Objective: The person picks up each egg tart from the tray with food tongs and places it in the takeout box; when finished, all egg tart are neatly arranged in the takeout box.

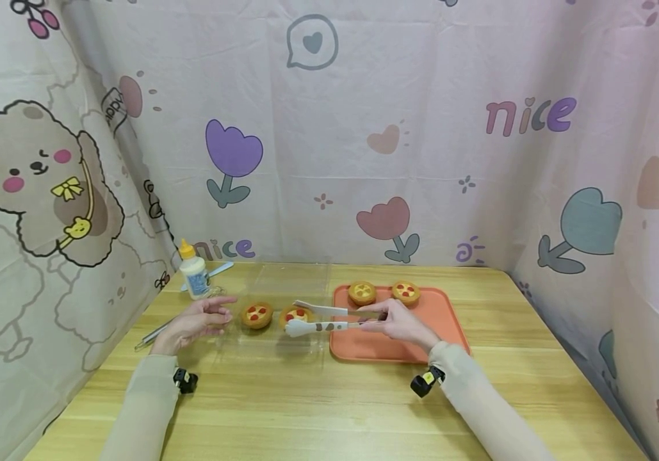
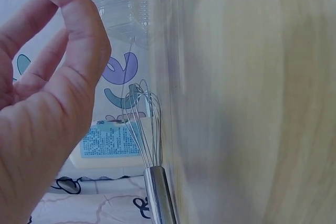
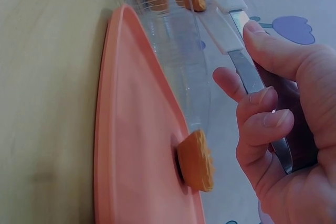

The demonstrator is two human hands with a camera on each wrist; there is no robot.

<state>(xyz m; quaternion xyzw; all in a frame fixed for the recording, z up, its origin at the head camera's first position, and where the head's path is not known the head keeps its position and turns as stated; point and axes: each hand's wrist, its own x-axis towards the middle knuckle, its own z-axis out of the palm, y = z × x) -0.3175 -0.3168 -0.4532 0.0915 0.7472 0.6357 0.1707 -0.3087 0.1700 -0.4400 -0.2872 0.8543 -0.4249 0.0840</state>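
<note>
My right hand point(image 1: 401, 320) grips a pair of tongs point(image 1: 316, 326) with white, spotted tips, thumb on one side and fingers curled on the other. The tong tips reach over a small red-topped tart point(image 1: 294, 315) in a clear plastic box point(image 1: 271, 349); whether they squeeze it, I cannot tell. A second tart point(image 1: 257, 315) sits to its left in the box. My left hand point(image 1: 193, 322) is at the box's left side, fingers loosely bent and thumb apart; contact with the plastic is unclear. Two more tarts, one yellow-topped point(image 1: 362, 292), the other red-topped point(image 1: 406, 292), rest on an orange tray point(image 1: 358, 352).
The clear lid point(image 1: 289, 278) stands raised behind the box. At the back left are a glue bottle point(image 1: 195, 275) with an orange cap and a pale blue stick point(image 1: 222, 269). A wire whisk point(image 2: 152, 150) lies beside my left wrist. Patterned curtains point(image 1: 329, 128) surround the wooden table point(image 1: 283, 410).
</note>
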